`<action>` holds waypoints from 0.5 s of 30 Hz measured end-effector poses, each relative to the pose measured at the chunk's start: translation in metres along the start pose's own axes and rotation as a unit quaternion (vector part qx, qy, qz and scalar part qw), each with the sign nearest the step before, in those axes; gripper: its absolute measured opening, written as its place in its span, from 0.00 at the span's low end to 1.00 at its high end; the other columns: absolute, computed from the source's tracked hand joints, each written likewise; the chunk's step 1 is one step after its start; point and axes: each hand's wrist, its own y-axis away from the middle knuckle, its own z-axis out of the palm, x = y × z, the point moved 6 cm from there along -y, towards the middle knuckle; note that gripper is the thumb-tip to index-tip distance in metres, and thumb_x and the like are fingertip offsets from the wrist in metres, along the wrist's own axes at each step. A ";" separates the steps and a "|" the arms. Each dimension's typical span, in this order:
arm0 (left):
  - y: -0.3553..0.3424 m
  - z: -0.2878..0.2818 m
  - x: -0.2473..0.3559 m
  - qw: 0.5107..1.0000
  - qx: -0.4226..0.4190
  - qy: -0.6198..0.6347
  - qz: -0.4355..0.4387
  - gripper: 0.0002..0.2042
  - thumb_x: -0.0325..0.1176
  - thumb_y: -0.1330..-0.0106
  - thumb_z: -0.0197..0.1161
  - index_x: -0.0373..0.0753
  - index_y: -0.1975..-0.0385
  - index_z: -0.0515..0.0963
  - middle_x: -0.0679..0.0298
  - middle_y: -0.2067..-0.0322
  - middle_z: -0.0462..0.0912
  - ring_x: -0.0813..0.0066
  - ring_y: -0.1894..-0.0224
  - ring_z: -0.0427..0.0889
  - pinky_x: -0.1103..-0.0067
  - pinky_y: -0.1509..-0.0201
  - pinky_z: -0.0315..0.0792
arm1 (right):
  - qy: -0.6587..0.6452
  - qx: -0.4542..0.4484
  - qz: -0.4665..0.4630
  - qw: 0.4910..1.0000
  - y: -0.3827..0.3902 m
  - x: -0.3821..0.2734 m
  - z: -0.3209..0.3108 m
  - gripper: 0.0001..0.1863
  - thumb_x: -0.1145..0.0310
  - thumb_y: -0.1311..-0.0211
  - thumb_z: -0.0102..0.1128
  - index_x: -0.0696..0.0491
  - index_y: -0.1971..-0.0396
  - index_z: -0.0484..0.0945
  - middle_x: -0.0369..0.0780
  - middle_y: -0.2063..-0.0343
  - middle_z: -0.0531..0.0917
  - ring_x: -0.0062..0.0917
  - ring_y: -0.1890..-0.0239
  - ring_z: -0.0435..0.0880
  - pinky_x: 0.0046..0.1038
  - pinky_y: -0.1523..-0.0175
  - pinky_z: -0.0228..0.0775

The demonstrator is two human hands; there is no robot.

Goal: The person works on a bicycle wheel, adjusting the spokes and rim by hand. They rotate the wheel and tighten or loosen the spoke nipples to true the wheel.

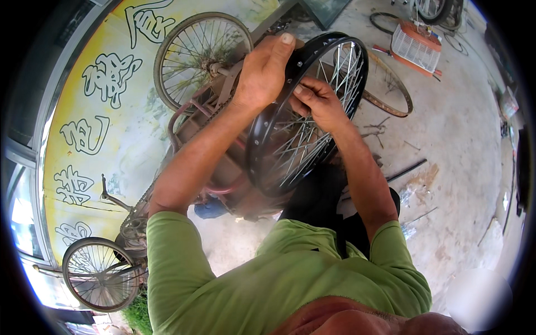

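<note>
Nearest the head: a green shirt [290, 262], and past it a black trouser leg [312, 192].

Black wheel: it is up in front of the knees, between the two arms. Its long way runs from the top right down to the bottom left, and it leans over.

Right hand [321, 103]: it is over the wheel [304, 139], close to the inner edge of the rim [258, 151]. The fingers bend in and the thumb is near them. I cannot tell if they pinch a spoke.

Left hand [265, 72]: it is at the outer left edge of the rim, near the top. The thumb points up. The other fingers are hidden, so I cannot tell how tight it holds.

Which is nearer: the right hand is closer to the spokes, the left to the outside. Most of the wheel lies below both hands.

Old bike parts: a rusty frame [220, 114] sits past the left arm, with an old spoked wheel [211, 66] beyond.

Floor: a dark rod [407, 169] lies to the right. Farther up are a rusty rim [401, 113] and an orange and white basket [416, 47].
</note>
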 end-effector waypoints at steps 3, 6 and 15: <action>-0.002 -0.002 -0.002 1.000 0.002 -0.002 0.000 0.28 0.53 0.21 0.47 0.32 0.54 0.83 0.48 0.57 0.85 0.53 0.53 0.84 0.67 0.45 0.73 | 0.239 0.126 -0.106 0.957 0.009 -0.008 0.009 0.10 0.69 0.28 0.62 0.58 0.53 0.82 0.37 0.73 0.81 0.18 0.74 0.75 0.24 0.68 0.69; -0.004 -0.001 0.002 1.000 -0.003 -0.017 0.012 0.27 0.53 0.21 0.48 0.32 0.53 0.83 0.49 0.57 0.85 0.54 0.53 0.84 0.67 0.44 0.73 | 0.392 0.234 -0.236 0.858 0.017 -0.023 0.025 0.11 0.67 0.29 0.64 0.60 0.57 0.81 0.37 0.74 0.81 0.19 0.71 0.79 0.23 0.64 0.72; -0.003 -0.001 0.001 0.999 -0.014 -0.035 -0.002 0.30 0.56 0.19 0.45 0.33 0.49 0.82 0.62 0.61 0.86 0.74 0.58 0.80 0.75 0.48 0.75 | 0.036 0.051 0.024 0.998 0.001 -0.007 0.007 0.12 0.67 0.22 0.54 0.58 0.51 0.80 0.33 0.75 0.78 0.14 0.77 0.70 0.20 0.72 0.60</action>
